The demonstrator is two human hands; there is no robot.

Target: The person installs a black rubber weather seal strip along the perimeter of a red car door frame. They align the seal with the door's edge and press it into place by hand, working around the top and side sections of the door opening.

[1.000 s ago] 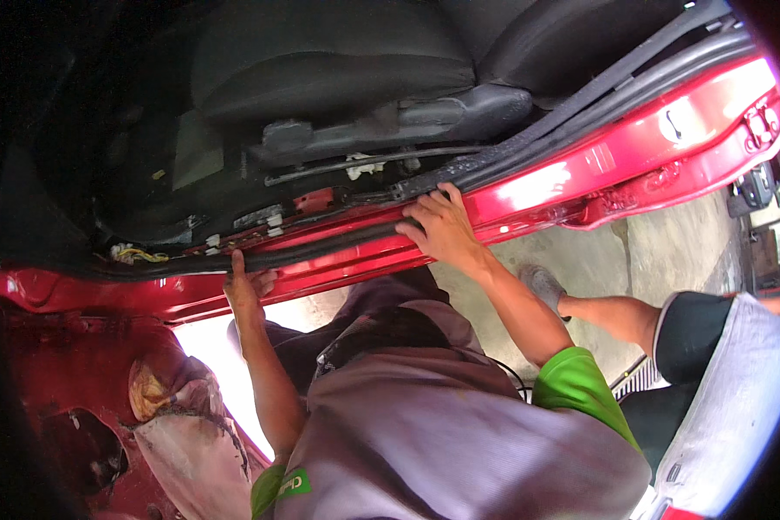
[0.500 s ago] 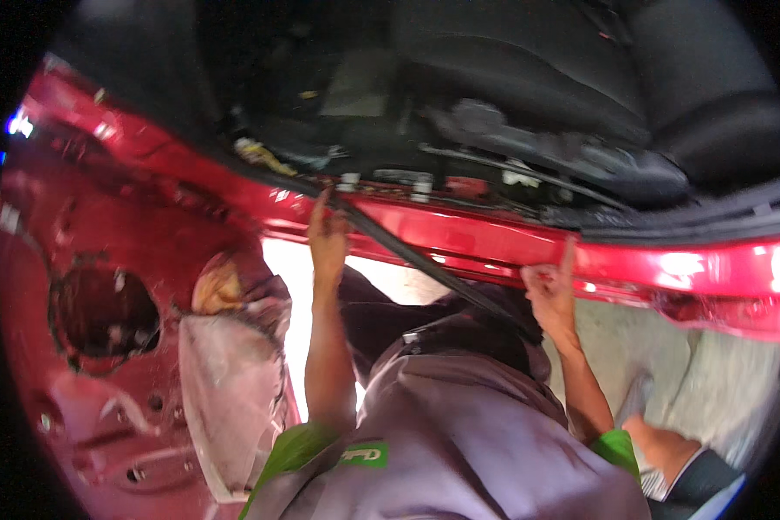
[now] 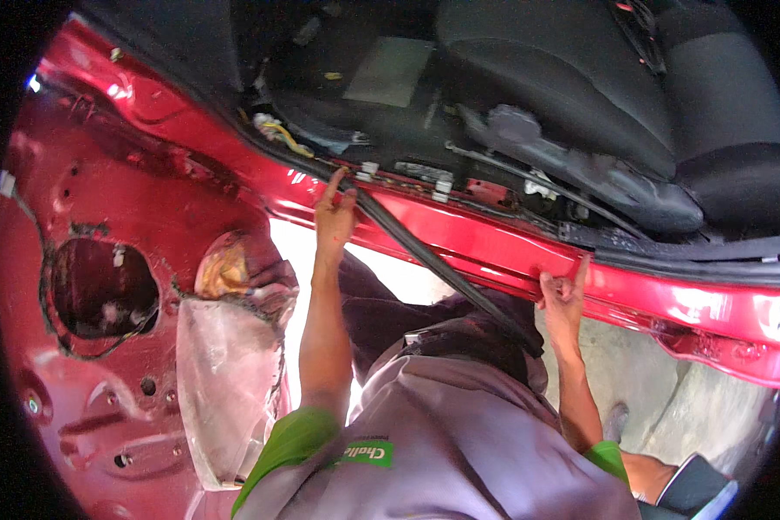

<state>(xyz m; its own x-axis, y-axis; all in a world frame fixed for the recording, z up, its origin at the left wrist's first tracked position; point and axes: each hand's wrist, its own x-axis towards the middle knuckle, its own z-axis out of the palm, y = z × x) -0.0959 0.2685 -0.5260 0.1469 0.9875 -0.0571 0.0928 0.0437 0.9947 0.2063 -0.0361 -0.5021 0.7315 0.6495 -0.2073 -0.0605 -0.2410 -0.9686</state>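
A black rubber door seal (image 3: pixel 429 257) runs along the red door sill (image 3: pixel 485 247) from the left, then hangs loose across the gap toward my waist. My left hand (image 3: pixel 334 221) grips the seal at the sill's inner edge, index finger along it and thumb close by. To the right, my right hand (image 3: pixel 563 296) rests against the sill with its index finger stretched to the upper edge and the other fingers loosely curled. Nothing shows in that hand. Beyond it, more seal (image 3: pixel 689 267) lies seated along the sill edge.
An opened red door panel (image 3: pixel 95 390) with cut-outs and a clear plastic sheet (image 3: pixel 230 381) stands at left. Inside the car are a dark seat (image 3: pixel 546 69), a metal seat rail (image 3: pixel 555 184) and a yellow wire (image 3: pixel 284 139). Another person's leg (image 3: pixel 650 477) shows at lower right.
The view has shifted, so the car sits lower and further right in the picture. Both hands keep nearly the same places on the sill, and the seal still hangs loose.
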